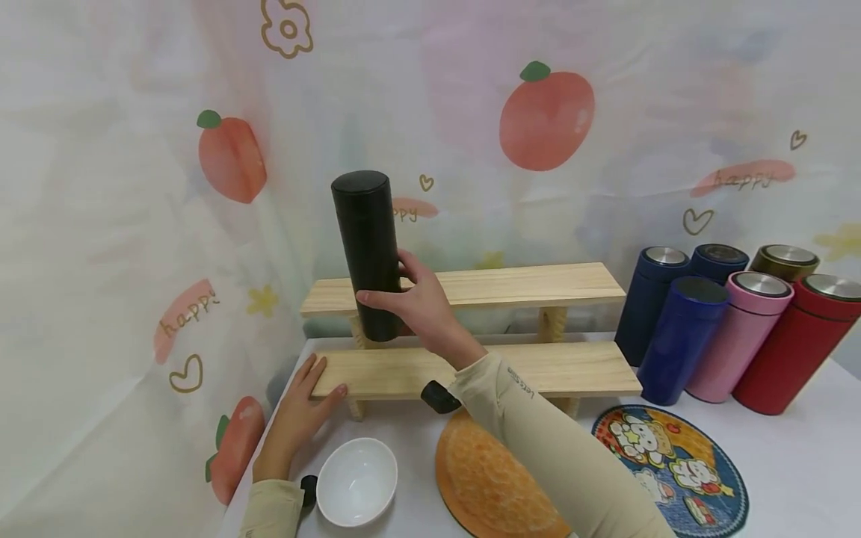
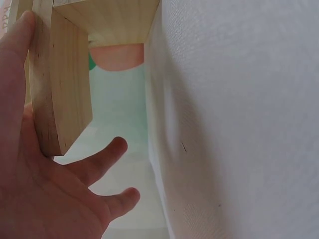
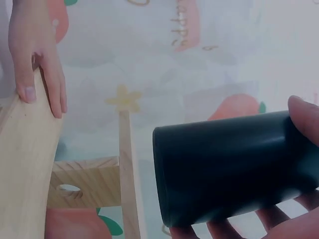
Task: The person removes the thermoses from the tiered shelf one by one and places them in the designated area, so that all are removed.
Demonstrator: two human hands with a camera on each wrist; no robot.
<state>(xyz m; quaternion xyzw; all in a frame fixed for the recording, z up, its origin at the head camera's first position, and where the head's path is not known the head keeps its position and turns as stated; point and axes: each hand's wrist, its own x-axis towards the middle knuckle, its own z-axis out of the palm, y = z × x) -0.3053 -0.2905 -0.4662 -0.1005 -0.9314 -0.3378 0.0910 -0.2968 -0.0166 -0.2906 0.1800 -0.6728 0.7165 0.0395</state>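
Observation:
My right hand grips a tall black thermos near its lower half, thumb on the front. The thermos is upright with a slight tilt, held in front of the upper shelf of a two-tier wooden rack. In the right wrist view the smooth base of the black thermos faces left, with fingers beneath it. My left hand rests at the left end of the lower shelf. Its fingers lie straight along the board's end; two of them stretch out past the wood in the left wrist view.
Several thermoses stand grouped at the right, among them a pink thermos and a red thermos. In front lie a white bowl, a round bread-patterned mat, partly under my right sleeve, and a round cartoon mat. A printed cloth hangs behind.

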